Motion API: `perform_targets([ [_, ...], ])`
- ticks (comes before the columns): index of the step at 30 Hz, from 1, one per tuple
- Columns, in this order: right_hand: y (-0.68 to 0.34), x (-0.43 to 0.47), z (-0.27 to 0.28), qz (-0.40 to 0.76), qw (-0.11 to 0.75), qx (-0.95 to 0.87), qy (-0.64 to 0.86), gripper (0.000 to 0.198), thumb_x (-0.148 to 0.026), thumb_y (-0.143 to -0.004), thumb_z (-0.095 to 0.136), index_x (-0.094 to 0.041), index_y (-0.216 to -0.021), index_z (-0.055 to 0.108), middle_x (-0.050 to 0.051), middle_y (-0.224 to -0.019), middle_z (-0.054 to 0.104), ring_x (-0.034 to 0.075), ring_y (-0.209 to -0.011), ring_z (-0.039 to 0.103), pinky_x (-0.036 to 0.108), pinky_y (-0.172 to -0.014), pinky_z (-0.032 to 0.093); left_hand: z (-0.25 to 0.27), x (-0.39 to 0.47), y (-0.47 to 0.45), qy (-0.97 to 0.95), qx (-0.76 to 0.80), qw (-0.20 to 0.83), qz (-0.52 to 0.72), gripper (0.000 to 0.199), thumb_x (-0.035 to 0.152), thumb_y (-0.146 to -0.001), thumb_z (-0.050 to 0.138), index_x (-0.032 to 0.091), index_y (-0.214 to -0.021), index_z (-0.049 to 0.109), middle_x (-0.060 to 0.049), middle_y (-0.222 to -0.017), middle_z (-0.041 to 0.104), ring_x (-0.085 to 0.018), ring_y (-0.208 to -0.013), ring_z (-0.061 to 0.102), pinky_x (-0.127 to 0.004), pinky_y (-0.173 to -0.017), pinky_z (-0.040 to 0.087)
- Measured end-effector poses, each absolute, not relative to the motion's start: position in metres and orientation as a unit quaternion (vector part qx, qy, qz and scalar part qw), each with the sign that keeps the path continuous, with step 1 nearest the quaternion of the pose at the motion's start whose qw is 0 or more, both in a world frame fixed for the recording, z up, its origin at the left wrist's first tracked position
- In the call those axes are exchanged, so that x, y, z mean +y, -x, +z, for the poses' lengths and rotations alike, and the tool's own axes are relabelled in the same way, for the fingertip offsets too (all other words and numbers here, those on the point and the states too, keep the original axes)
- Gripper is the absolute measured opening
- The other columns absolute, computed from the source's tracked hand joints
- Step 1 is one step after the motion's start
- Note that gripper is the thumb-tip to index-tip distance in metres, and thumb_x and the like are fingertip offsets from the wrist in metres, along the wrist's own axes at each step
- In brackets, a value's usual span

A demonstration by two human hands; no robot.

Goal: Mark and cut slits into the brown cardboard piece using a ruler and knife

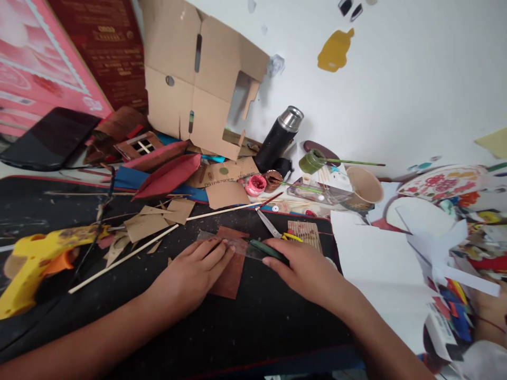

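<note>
My left hand (200,264) lies with its fingers stretched flat, pressing a clear plastic ruler (253,252) onto a reddish-brown piece of card (229,277). In my right hand (303,266) is a dark green utility knife (267,249), gripped near the ruler's right end; its blade cannot be made out. Just behind my right hand are scissors (269,224) with yellow handles and a striped corrugated card piece (304,235). All of these rest on a black mat (277,322).
A yellow glue gun (47,250) lies at left, with a long wooden stick (127,257) and cardboard scraps (146,224) beside it. Behind stand a black thermos (277,137), paint jars (255,184), a paper cup (362,187) and a cardboard panel (198,74). White paper (376,264) is at right.
</note>
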State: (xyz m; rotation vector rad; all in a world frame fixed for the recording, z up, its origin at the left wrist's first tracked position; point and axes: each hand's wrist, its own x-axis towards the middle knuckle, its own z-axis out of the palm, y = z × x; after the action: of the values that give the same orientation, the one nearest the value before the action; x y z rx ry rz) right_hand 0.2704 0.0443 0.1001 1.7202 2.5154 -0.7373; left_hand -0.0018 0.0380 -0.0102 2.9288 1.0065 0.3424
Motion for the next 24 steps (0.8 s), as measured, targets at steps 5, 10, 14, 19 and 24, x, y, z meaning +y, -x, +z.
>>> perform_targets([
  [5,-0.255,0.056,0.1,-0.229,0.053,0.809,-0.539,0.015,-0.029,-0.105,0.059,-0.025,-0.114,0.071,0.005,-0.102,0.081,0.023,-0.09,0.075,0.031,-0.074,0.048,-0.011,0.037,0.001,-0.939,0.323,0.01,0.118,0.052,0.011,-0.093,0.056,0.014,-0.144,0.062,-0.014,-0.133,0.072,-0.028,-0.127,0.063,-0.04,-0.105,0.053],
  [10,-0.246,0.063,0.097,-0.187,0.109,0.819,-0.531,0.014,-0.028,-0.107,0.056,-0.022,-0.107,0.069,0.005,-0.093,0.08,0.024,-0.085,0.075,0.032,-0.071,0.044,-0.012,0.036,0.001,-0.937,0.329,0.023,0.116,0.053,0.015,-0.092,0.06,0.016,-0.146,0.062,-0.014,-0.135,0.071,-0.027,-0.13,0.061,-0.039,-0.109,0.05],
  [14,-0.24,0.064,0.095,-0.168,0.13,0.823,-0.527,0.016,-0.03,-0.107,0.055,-0.022,-0.106,0.068,0.006,-0.092,0.08,0.024,-0.081,0.075,0.032,-0.068,0.043,-0.012,0.037,0.0,-0.936,0.324,0.019,0.134,0.052,0.015,-0.093,0.059,0.014,-0.145,0.061,-0.014,-0.133,0.072,-0.028,-0.128,0.062,-0.039,-0.108,0.051],
  [19,-0.234,0.065,0.092,-0.148,0.167,0.821,-0.526,0.018,-0.031,-0.107,0.054,-0.022,-0.107,0.068,0.007,-0.091,0.08,0.025,-0.079,0.075,0.032,-0.066,0.044,-0.013,0.036,-0.001,-0.934,0.324,0.019,0.152,0.052,0.012,-0.092,0.057,0.014,-0.144,0.061,-0.014,-0.132,0.072,-0.028,-0.127,0.062,-0.04,-0.107,0.052],
  [24,-0.232,0.066,0.091,-0.133,0.178,0.825,-0.52,0.019,-0.032,-0.108,0.052,-0.021,-0.109,0.068,0.01,-0.094,0.081,0.027,-0.081,0.077,0.034,-0.066,0.047,-0.01,0.037,-0.002,-0.937,0.32,-0.001,0.137,0.053,0.009,-0.089,0.057,0.011,-0.141,0.064,-0.014,-0.131,0.073,-0.03,-0.124,0.064,-0.042,-0.103,0.056],
])
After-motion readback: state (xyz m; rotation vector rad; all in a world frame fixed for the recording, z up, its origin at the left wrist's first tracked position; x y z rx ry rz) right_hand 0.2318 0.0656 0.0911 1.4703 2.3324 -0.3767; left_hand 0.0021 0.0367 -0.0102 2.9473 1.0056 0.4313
